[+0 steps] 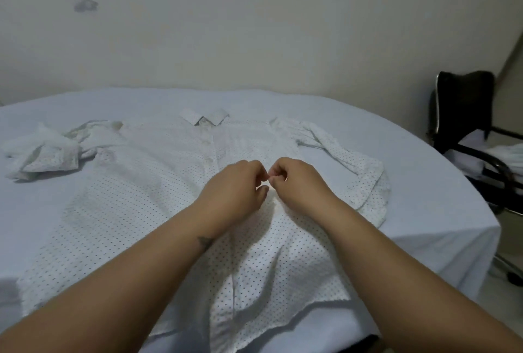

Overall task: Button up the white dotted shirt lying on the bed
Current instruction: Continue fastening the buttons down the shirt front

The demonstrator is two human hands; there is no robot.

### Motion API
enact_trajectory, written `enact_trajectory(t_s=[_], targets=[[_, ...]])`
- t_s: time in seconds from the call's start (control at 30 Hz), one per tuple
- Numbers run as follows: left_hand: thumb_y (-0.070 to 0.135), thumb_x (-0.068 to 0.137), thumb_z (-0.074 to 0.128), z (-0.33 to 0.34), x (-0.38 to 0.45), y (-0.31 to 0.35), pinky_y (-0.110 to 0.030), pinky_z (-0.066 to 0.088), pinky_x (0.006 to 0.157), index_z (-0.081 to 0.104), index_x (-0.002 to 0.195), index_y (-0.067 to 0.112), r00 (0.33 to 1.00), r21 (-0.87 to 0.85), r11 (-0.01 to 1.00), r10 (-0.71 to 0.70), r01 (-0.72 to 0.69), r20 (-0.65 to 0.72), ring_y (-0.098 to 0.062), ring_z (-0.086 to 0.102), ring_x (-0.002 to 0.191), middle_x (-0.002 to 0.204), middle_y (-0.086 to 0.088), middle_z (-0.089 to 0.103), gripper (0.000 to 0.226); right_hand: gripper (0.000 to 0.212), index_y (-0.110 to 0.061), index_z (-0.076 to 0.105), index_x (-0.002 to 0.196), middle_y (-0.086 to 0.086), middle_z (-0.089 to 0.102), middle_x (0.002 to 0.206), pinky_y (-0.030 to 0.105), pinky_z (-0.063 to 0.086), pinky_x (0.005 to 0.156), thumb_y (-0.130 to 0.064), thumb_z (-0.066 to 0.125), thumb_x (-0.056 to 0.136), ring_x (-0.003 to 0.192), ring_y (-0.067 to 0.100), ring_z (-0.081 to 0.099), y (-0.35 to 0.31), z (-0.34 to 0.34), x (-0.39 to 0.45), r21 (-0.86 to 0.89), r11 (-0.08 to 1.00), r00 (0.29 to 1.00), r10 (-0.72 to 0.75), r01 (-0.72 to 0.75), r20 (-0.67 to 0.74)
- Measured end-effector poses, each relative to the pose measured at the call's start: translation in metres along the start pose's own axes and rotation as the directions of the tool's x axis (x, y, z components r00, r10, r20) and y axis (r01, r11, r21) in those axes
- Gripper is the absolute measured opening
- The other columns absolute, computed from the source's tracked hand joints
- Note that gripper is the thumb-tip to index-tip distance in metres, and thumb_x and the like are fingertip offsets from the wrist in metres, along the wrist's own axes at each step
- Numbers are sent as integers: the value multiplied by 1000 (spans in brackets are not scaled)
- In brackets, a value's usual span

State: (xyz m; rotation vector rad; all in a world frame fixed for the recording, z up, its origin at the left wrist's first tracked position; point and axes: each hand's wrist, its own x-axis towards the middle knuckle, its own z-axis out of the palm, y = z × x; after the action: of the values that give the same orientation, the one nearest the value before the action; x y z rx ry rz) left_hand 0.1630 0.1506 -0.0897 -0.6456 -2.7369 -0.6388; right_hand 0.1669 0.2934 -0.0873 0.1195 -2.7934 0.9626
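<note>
Head cam: white dotted shirt (147,211) laid flat, front up, on bed (424,183), collar (204,117) at far side. Placket mid-chest pinched by left hand (235,191) & right hand (297,183), fingers curled, fingertips nearly touching. Button itself hidden, can't tell. Black chair (464,115) seen far right.

A white dotted shirt (158,211) lies spread across most of a bed (410,183), collar toward the far wall. Both hands meet over its middle front, the left hand (235,188) and right hand (300,185) almost touching, forearms crossing the lower shirt. Bare sheet lies open at the far edge beyond the collar, at the near left, and at the right corner. A bunched sleeve (45,152) blocks the left side; a folded sleeve (353,166) blocks the right. A black chair (467,126) stands just beside the bed's right edge.
</note>
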Motion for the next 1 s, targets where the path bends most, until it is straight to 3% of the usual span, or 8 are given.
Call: enact_trajectory(t_s=[0.2, 0.37, 0.47, 0.57, 0.67, 0.8, 0.93, 1.0], targets=[[36, 97, 46, 26, 38, 7, -37, 45, 102, 58, 129, 22, 953, 64, 985, 136, -159, 270, -16, 54, 119, 137, 1, 53, 37, 21, -19, 61, 109, 2, 56, 120, 36, 49, 87, -13, 50, 93, 108, 22, 53, 41, -8, 53, -271, 960, 997, 71, -74, -21], [38, 98, 40, 49, 70, 0, -39, 42, 102, 56, 127, 20, 906, 65, 960, 234, -273, 352, -18, 51, 121, 133, 1, 54, 37, 42, -16, 52, 129, 9, 43, 140, 36, 36, 98, -9, 46, 88, 126, 28, 36, 79, -12, 91, -520, 847, 994, 88, -111, -68], [41, 98, 37, 58, 93, -11, -40, 38, 102, 54, 122, 15, 918, 85, 966, 202, -244, 342, -20, 47, 122, 130, -2, 55, 39, 48, -31, 47, 135, 9, 27, 152, 52, 18, 110, -14, 43, 90, 138, 35, 18, 104, -21, 111, -656, 733, 983, 150, -180, -102], [51, 98, 31, 68, 109, -23, -44, 23, 110, 43, 138, 26, 919, 114, 974, 141, -195, 369, -20, 28, 140, 150, 2, 38, 49, 57, -41, 44, 136, 8, 15, 156, 66, 9, 107, -12, 41, 88, 143, 40, 5, 122, -32, 124, -704, 649, 939, 337, -287, -71], [64, 94, 21, 80, 114, -33, -49, 4, 117, 15, 150, 39, 889, 132, 976, 96, -171, 448, -18, 1, 149, 162, 8, 6, 62, 55, -38, 46, 136, 6, 29, 145, 52, 33, 102, -11, 41, 88, 129, 33, 34, 139, -48, 129, -685, 653, 909, 417, -322, -30], [68, 91, 20, 83, 114, -34, -50, -2, 117, 6, 151, 41, 886, 145, 974, 93, -176, 453, -18, -6, 149, 163, 8, -2, 67, 55, -33, 47, 133, 3, 49, 124, 33, 45, 76, -5, 48, 86, 94, 24, 53, 156, -78, 137, -610, 736, 932, 363, -292, -7], [45, 97, 37, 75, 113, -11, -46, 14, 119, 37, 143, 32, 914, 68, 961, 230, -267, 335, -19, 17, 146, 158, 2, 27, 49, 53, -28, 50, 131, 7, 55, 120, 25, 38, 51, 4, 41, 90, 70, 16, 52, 160, -97, 148, -435, 852, 940, 340, -292, 36], [35, 95, 44, 71, 112, 12, -42, 31, 112, 57, 123, 28, 901, -98, 931, 364, -351, 235, -13, 39, 132, 140, 3, 51, 32, 49, -26, 51, 131, 10, 55, 125, 25, 36, 53, 1, 41, 92, 69, 15, 49, 160, -99, 152, -429, 864, 953, 303, -265, 22]])
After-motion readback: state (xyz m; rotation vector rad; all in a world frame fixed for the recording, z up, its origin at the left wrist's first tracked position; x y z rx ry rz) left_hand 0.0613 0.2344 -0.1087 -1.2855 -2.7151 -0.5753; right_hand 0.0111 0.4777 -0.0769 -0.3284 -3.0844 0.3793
